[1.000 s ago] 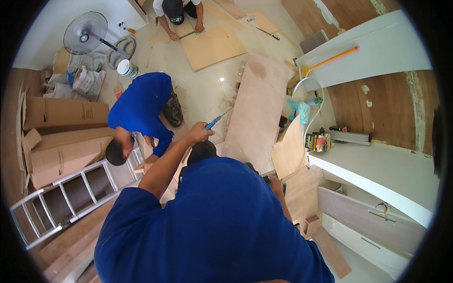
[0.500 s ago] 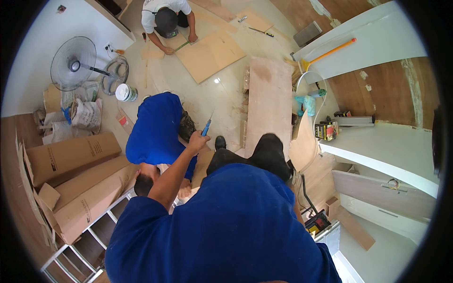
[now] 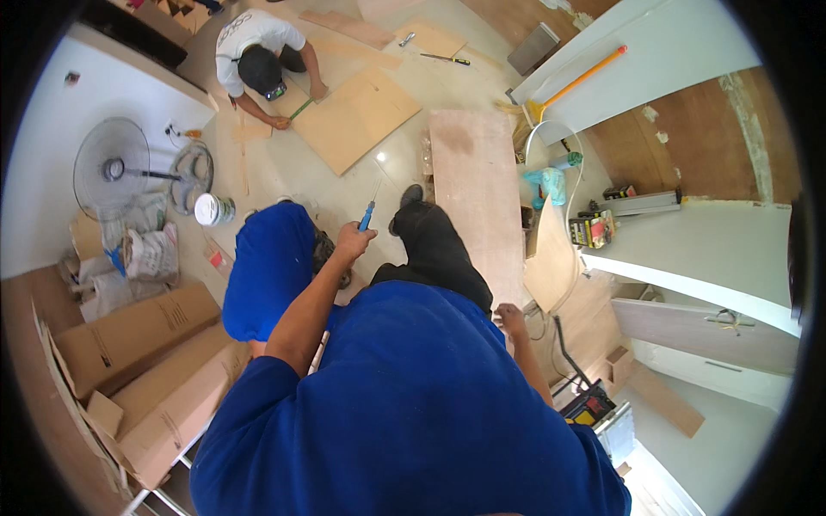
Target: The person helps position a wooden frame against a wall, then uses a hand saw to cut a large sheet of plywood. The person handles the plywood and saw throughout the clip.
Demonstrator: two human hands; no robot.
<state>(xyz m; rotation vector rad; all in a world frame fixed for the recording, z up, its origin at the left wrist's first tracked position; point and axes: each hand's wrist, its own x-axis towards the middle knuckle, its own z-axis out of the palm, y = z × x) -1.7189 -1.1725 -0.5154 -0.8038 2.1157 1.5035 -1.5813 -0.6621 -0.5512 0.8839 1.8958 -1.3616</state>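
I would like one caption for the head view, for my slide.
Left hand holds a blue-handled tool; beyond it, a co-worker in white crouches at a tan panel.

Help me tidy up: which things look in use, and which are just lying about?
Seemingly in use:
blue tool, in left hand
green tape, held by a co-worker at a board

Lying about:
broom
bucket
cartons
sacks

Now left of the central board (image 3: 475,193): left hand (image 3: 349,244), hand tool (image 3: 367,217) in it; farther left, bucket (image 3: 214,209), then fan (image 3: 112,168)! By its near end, right hand (image 3: 511,322); just right, curved sheet (image 3: 551,262).
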